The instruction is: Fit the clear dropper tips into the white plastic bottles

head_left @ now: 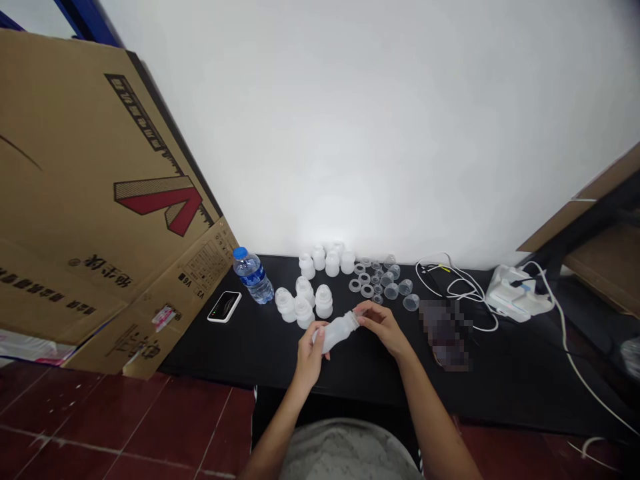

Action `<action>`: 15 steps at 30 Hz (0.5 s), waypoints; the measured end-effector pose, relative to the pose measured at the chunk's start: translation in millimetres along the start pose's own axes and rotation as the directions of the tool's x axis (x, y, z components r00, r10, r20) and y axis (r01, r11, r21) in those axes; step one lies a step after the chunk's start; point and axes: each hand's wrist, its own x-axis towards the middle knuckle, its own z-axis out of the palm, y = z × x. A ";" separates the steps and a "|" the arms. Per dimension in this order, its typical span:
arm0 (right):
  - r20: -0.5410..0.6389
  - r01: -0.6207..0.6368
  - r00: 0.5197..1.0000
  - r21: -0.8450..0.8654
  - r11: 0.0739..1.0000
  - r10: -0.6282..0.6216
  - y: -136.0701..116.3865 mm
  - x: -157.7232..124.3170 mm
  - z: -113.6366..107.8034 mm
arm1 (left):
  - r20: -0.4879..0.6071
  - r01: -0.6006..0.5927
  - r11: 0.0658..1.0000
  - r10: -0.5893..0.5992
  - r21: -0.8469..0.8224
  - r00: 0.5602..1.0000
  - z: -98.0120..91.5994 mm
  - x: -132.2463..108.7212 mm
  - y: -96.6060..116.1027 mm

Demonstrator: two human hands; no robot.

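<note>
My left hand (310,353) is wrapped round the body of a small frosted white bottle (339,331), held tilted just above the black table (500,373). My right hand (381,323) pinches at the bottle's neck end; whether a ring or cap sits there I cannot make out. Behind the hands stand several similar white bottles (305,303) with nipple tops. To their right lie several loose white rings (367,291) and clear caps (405,288).
A water bottle with a blue cap (253,275) and a phone (225,306) lie at the left of the table. A large cardboard box (90,220) leans on the left. White cables and a charger block (515,293) lie at the right, near a blurred dark object (447,333).
</note>
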 end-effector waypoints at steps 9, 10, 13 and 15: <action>0.073 -0.011 0.997 0.085 0.996 0.005 0.5 -3.3 -4.1 | -0.010 0.046 0.993 -0.047 -0.113 0.999 0.2 0.4 -1.8; 0.072 -0.011 0.997 0.089 0.996 0.005 0.6 -3.3 -4.2 | -0.004 0.047 0.992 -0.047 -0.117 0.999 -0.2 0.8 -2.9; 0.065 -0.003 0.998 0.105 0.994 -0.003 1.3 -3.0 -4.3 | 0.012 0.049 0.989 -0.048 -0.140 0.999 -1.4 2.2 -6.9; 0.062 0.000 0.998 0.105 0.994 -0.007 1.9 -2.9 -4.3 | 0.010 0.047 0.986 -0.046 -0.161 0.999 -1.6 3.0 -8.6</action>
